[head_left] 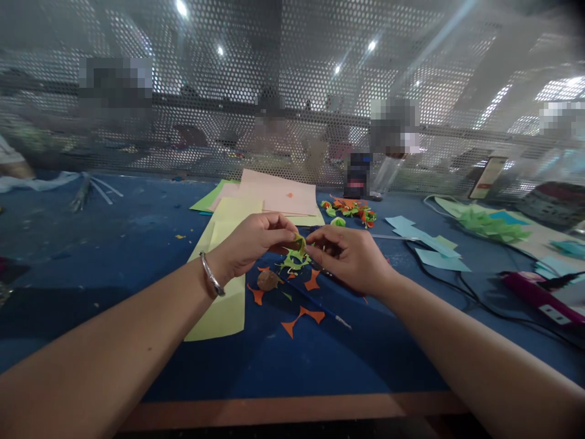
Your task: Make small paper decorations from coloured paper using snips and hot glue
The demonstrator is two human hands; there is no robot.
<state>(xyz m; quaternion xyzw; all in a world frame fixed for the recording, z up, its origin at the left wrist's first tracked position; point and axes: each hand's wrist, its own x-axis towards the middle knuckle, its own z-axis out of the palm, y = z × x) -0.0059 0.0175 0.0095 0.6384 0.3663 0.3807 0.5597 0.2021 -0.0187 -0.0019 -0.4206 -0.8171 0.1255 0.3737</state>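
Observation:
Between my two hands is a small folded yellow-green paper piece [299,242]. My left hand [256,241] pinches it between thumb and fingers from the left. From the right, my right hand [351,256] has its thumb and fingertips closed at the paper's edge. Just below lie light green paper scraps [295,262] and orange paper scraps [302,314]. A round brown disc [267,280] rests among them, with a blue pen-like stick [315,300] slanting past it. Under my left wrist spreads a long pale yellow paper sheet [219,314].
Pink sheets [278,189] lie behind my hands. Right of them sit small green and orange paper pieces [351,210]. Light blue papers [429,244], black cables [457,283] and a magenta power strip [543,296] occupy the right. A perforated metal screen [283,134] stands at the back.

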